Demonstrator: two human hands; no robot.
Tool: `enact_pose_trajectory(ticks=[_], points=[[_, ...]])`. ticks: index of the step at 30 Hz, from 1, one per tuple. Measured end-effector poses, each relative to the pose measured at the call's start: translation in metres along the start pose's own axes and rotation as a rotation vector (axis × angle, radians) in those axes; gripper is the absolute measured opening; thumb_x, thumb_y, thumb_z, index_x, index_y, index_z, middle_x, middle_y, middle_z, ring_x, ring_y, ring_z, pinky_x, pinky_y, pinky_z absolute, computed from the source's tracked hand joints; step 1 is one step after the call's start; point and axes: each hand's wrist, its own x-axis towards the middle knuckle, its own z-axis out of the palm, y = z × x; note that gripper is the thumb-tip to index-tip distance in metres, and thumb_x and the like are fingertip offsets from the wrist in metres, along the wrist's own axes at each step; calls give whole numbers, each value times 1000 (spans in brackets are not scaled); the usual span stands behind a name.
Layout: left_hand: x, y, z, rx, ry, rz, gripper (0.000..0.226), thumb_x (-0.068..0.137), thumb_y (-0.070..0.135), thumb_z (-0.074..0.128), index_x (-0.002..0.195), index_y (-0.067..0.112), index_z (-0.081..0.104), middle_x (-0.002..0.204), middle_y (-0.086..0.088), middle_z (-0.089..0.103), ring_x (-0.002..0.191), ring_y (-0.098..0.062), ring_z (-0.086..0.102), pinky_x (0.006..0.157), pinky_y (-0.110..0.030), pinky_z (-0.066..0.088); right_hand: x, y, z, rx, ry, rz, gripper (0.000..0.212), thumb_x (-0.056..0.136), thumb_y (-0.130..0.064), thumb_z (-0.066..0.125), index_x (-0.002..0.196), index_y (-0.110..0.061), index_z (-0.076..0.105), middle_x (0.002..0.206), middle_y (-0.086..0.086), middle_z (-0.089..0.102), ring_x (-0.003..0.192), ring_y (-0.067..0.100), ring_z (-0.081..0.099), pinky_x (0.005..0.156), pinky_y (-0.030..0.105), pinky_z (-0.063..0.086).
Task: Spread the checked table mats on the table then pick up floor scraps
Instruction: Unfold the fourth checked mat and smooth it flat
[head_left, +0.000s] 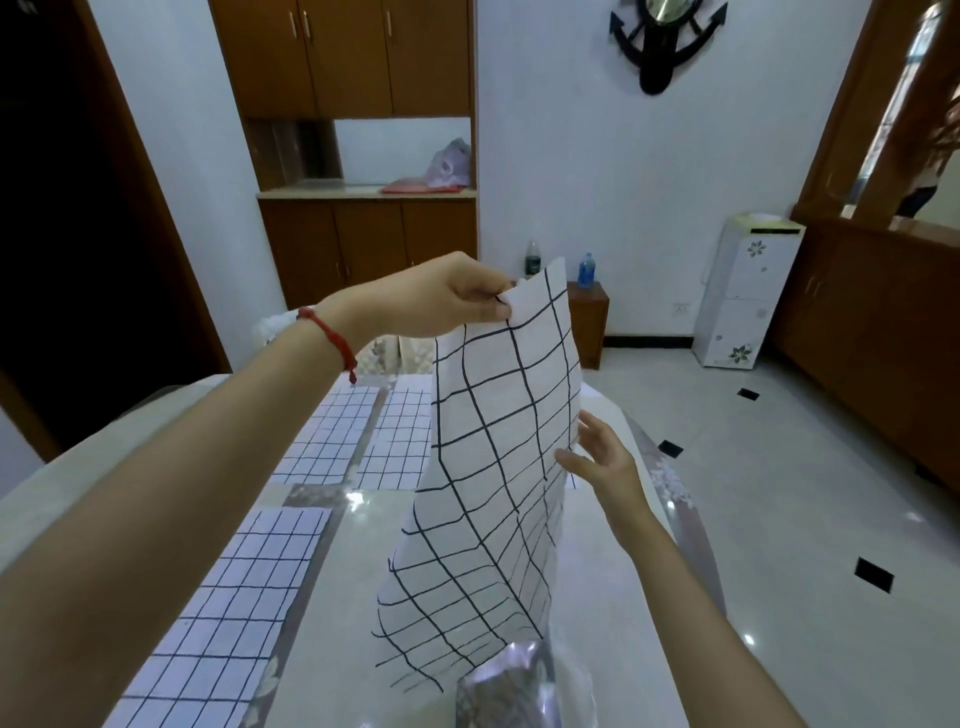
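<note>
Domestic dining room: glossy table (467, 545), built-in wooden cabinets (363, 244) with a counter niche, anchor-shaped wall clock (660, 36), floral water dispenser (737, 291), and polished tile floor (779, 467).

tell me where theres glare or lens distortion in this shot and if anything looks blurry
Head view: bright glare spots sit on the glossy table and on the shiny floor; the wide lens bows the door frame and stretches the left forearm; the held checked mat, pinched by the left hand, is sharp, while the crinkled plastic at the bottom edge looks soft.
</note>
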Motion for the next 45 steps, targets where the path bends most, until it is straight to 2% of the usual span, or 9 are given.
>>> enact_pose_trajectory(ticks=[5,10,14,22,26,28,34,39,45], points=[[-8,-6,-13,25,72,5,20,90,14,51,82,29,62,78,7,64,73,2,59,72,-11,47,9,-3,3,-28,-67,-8,70,64,-29,79,128,-16,51,133,6,55,127,23,47,110,48,35],[-15,-23,-30,78,317,-27,21,90,11,51,94,-6,63,90,-32,60,86,-43,57,82,-52,48,5,1,2,-69,-106,-1,13,76,-2,70,80,-15,68,80,-6,72,84,13,66,81,26,51],[-24,-36,-42,17,475,-69,13,91,11,50,92,8,62,76,-6,58,74,-17,55,74,-28,45,-7,26,-7,-148,-192,133,8,73,-1,72,80,-3,70,77,1,72,75,11,68,65,14,51],[-39,-83,-39,24,604,-274,21,93,13,48,87,-3,61,71,-13,50,68,-20,45,63,-26,36,-26,57,-28,-173,-188,349,19,64,-14,78,61,-3,63,61,1,65,66,17,61,60,15,48],[-52,-116,-28,31,664,-421,20,92,16,48,84,3,62,71,-12,50,71,-22,45,56,-24,32,-20,49,-53,-87,-38,272,76,40,-51,87,69,13,57,75,9,51,74,20,50,68,28,38],[-58,-128,-19,-3,688,-491,16,93,17,49,89,9,62,78,-12,53,77,-22,47,57,-22,33,-14,37,-63,-73,3,228,76,31,-53,88,70,5,57,79,10,49,73,19,51,71,29,41],[-75,-173,13,-165,721,-670,19,91,13,52,76,12,63,76,-8,56,89,-21,50,74,-28,38,13,7,-75,-162,49,205,12,78,4,65,66,3,62,55,-6,66,51,3,62,54,14,48],[-94,-223,61,-247,644,-895,39,90,21,56,120,-5,56,134,-18,53,126,-32,47,105,-39,36,31,14,-71,-288,64,233,38,61,-20,82,80,2,58,74,6,43,58,17,40,38,9,31],[-114,-264,131,-366,640,-1088,26,89,16,55,104,-4,64,118,-25,61,117,-40,52,93,-39,43,55,46,-57,-223,203,279,5,85,-12,63,81,-11,61,79,1,57,73,18,52,46,4,44]])
